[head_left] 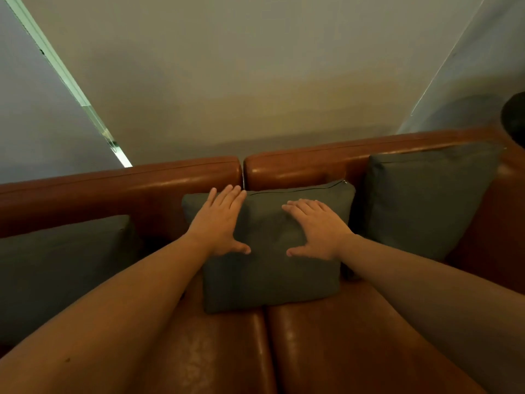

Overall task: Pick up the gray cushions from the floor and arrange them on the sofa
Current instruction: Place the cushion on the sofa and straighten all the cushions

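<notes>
Both bare forearms reach forward from the bottom corners over the brown leather sofa (326, 345), whose two seat pads meet in a seam running straight ahead between them. At their ends, the left grip (220, 221) and the right grip (318, 227) lie flat, palms down, on the face of the middle gray cushion (272, 268). Each grip is spread apart, fingers pointing toward the backrest and thumbs turned inward toward one another; neither is closed around anything, they only press on the fabric. This cushion stands on the seat across the seam, leaning against the backrest, its zipper edge uppermost just beyond the fingertips. Outward from the left grip, a second gray cushion (59, 268) rests against the backrest at the sofa's left end. Outward from the right grip, a third gray cushion (426, 200) stands propped in the right corner, just beside the middle one. Beyond the backrest rises a plain wall (241, 75).
</notes>
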The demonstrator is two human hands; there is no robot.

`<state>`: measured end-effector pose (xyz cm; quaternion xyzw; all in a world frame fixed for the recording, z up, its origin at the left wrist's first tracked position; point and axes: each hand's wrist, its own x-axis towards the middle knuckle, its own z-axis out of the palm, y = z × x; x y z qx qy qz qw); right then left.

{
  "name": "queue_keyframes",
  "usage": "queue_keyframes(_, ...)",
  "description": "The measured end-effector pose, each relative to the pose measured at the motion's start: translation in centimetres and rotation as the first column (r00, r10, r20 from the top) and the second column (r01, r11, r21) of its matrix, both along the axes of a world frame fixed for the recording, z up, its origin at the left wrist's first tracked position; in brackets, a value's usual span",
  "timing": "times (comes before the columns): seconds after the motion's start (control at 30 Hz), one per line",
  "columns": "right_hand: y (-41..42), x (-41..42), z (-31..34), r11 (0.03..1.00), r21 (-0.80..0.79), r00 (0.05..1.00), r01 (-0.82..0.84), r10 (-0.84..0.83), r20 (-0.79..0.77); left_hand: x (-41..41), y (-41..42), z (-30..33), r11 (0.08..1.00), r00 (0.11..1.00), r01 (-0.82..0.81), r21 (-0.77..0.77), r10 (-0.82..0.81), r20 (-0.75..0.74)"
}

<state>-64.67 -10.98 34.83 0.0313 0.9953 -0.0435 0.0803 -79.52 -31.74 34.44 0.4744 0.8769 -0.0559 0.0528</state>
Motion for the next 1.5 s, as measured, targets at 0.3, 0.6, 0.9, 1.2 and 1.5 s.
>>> queue_keyframes(0.3,5.6,-6.0,-2.9,0.990,-0.056,0.986,-0.131,0.136,0.098,-3.1,3.8,-3.6,0.940,0.968,-0.243,-0.241,0.251,0.004)
queue_keyframes(0.6,0.7,-9.5,-5.6,0.968,-0.138,0.969,-0.212,0.226,0.097,-0.5,1.8,-4.7,0.977,0.979,-0.199,-0.081,0.194,-0.063)
queue_keyframes(0.9,-1.7,-7.3,-3.8,0.978,-0.149,0.989,-0.147,0.143,-0.038,1.6,-2.7,-3.0,0.958,0.986,-0.169,0.230,0.166,0.035)
queue_keyframes(1.2,1.1,-4.0,3.1,0.953,-0.302,0.998,-0.023,0.005,-0.059,2.8,-3.9,2.5,0.636,0.815,-0.546,0.545,0.253,0.522)
queue_keyframes(1.5,4.6,-0.8,7.5,0.847,-0.527,0.969,0.067,-0.181,-0.167,2.5,-0.2,7.1,0.584,0.670,-0.690,0.428,0.290,0.684)
